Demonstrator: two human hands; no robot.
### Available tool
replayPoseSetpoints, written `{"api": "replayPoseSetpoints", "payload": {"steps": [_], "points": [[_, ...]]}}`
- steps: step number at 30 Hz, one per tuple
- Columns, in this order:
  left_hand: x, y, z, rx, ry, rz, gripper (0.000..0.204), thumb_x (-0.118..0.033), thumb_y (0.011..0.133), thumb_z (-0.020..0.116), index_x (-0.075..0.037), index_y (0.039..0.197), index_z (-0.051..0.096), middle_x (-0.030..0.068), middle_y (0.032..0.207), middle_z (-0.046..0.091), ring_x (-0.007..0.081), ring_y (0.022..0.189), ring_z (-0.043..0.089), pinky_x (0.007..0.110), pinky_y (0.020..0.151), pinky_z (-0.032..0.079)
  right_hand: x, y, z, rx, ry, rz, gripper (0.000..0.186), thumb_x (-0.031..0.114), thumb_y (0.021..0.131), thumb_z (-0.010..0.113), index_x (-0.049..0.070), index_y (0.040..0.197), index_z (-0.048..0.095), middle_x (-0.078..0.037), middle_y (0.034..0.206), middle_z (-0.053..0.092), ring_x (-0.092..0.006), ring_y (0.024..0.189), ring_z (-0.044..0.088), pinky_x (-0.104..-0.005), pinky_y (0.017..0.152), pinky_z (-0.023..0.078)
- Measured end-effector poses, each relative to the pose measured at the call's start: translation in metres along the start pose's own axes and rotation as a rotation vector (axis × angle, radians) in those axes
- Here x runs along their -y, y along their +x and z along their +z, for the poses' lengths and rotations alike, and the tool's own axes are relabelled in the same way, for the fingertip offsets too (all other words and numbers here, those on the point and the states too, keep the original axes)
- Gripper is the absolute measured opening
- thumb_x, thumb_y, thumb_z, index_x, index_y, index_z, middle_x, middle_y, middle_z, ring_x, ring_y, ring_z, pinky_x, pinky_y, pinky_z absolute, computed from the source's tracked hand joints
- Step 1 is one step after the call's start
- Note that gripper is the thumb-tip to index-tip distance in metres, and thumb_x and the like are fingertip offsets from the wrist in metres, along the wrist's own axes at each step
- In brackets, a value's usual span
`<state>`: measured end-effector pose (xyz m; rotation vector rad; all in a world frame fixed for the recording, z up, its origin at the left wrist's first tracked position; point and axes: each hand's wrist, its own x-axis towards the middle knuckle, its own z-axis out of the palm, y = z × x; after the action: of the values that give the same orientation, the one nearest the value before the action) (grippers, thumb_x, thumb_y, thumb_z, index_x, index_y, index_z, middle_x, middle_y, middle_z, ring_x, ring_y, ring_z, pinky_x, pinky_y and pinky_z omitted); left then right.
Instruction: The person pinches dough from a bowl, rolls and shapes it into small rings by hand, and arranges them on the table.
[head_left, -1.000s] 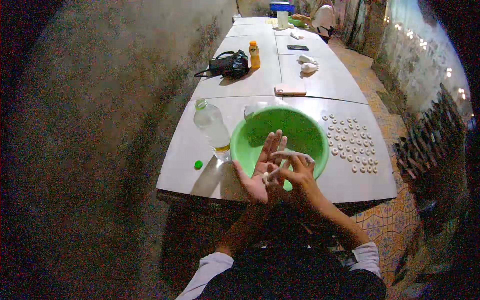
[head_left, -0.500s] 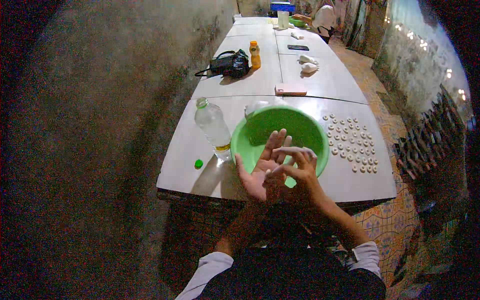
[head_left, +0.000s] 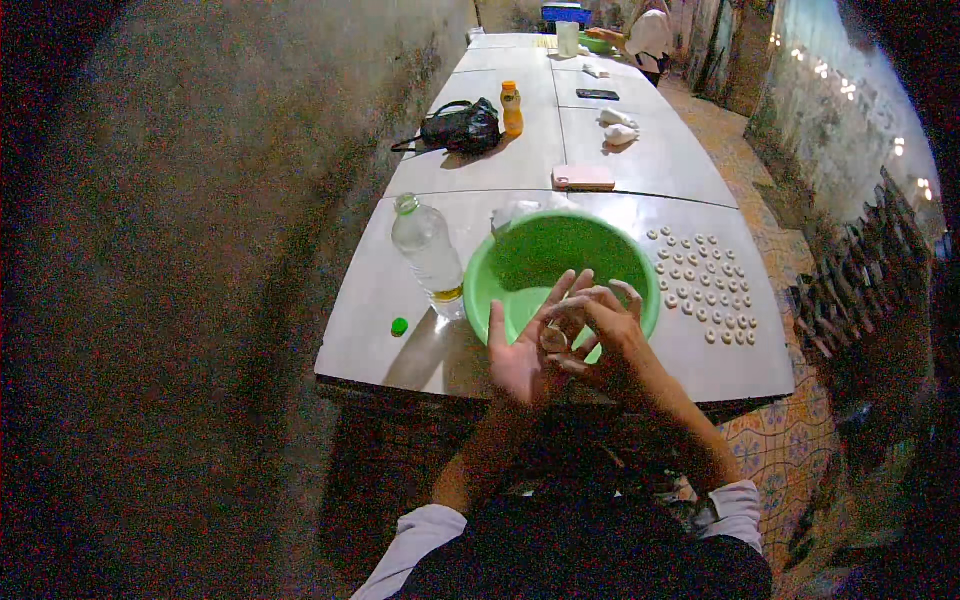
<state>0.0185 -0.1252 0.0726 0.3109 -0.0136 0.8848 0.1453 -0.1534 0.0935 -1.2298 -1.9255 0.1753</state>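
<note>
My left hand (head_left: 522,366) is held palm up with its fingers spread, over the near rim of a green basin (head_left: 477,290). Above that palm, my right hand (head_left: 618,345) has its thumb and fingertips curled around a small round piece of pale dough (head_left: 553,338), which seems to rest against the left palm. White powder or dough coats the right fingers. The basin's inside is partly hidden by my hands. To its right, several small dough rounds (head_left: 708,285), each with a dimple or hole in the middle, lie in rows on the white table (head_left: 380,350).
Left of the basin stand an uncapped clear bottle (head_left: 428,245) and a green cap (head_left: 399,327). Beyond are a pink case (head_left: 584,178), a black bag (head_left: 460,128), an orange bottle (head_left: 511,110), white bundles (head_left: 618,128) and a dark phone (head_left: 598,94). Another person (head_left: 650,38) is at the far end.
My right hand has come down nearer the left palm, and its fingers now close around the dough piece. The left thumb has swung inward.
</note>
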Motion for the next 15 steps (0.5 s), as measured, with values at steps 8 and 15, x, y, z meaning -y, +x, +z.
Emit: {"api": "replayPoseSetpoints", "payload": {"steps": [8,15], "points": [[-0.008,-0.004,-0.024,0.247,-0.431,-0.251,0.082,-0.066,0.086,0.015,-0.003,0.138,0.024,0.0115,0.137,0.035,0.0274,0.125,0.036,0.046,0.099,0.033,-0.009,0.004,-0.008,0.175,0.051,-0.15,0.066,0.008,0.061,0.071,0.017,0.123,0.05,0.002,0.096,0.061,-0.0171,0.102,0.051,-0.039,0.1,0.021],[-0.008,-0.001,-0.022,0.154,-0.226,-0.217,0.085,-0.067,0.084,0.018,-0.003,0.139,0.021,0.0135,0.141,0.028,0.0277,0.129,0.03,0.046,0.105,0.025,-0.003,0.001,-0.006,0.116,-0.03,-0.14,0.044,0.018,0.065,0.066,0.019,0.108,0.058,-0.002,0.104,0.058,-0.0189,0.102,0.052,-0.0411,0.095,0.026]]}}
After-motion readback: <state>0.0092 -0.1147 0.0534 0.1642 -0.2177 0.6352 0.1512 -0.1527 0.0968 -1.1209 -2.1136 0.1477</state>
